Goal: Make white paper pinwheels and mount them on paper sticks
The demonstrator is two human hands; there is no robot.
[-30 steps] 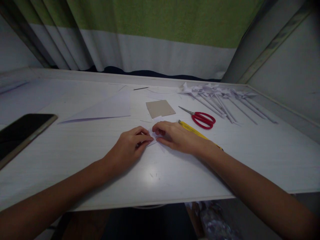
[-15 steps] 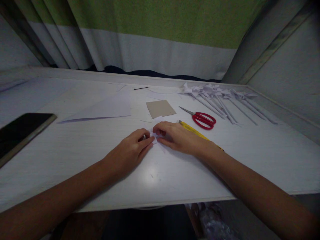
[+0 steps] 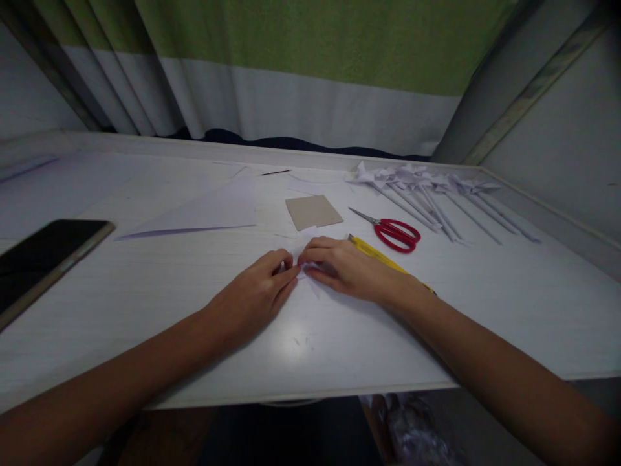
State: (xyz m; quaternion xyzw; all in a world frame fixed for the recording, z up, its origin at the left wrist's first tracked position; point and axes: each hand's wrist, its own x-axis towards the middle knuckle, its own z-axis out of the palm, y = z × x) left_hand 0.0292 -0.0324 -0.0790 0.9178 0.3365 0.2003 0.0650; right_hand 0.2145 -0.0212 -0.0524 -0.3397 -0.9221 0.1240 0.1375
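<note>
My left hand (image 3: 255, 291) and my right hand (image 3: 339, 265) meet fingertip to fingertip at the middle of the white table (image 3: 145, 285). Between them lies a small folded piece of white paper (image 3: 297, 266), mostly hidden under the fingers. Both hands pinch and press it down against the tabletop. A yellow utility knife (image 3: 373, 254) lies just behind my right wrist.
Red-handled scissors (image 3: 395, 232) and a brown cardboard square (image 3: 313, 211) lie beyond the hands. A white paper triangle (image 3: 208, 210) sits to the left, a dark phone (image 3: 43, 255) at the far left. Several white paper pinwheels on sticks (image 3: 427, 191) rest at the back right.
My left fingers have uncurled and slid forward to the right hand's fingertips. The paper piece is now more covered. The right hand has barely moved.
</note>
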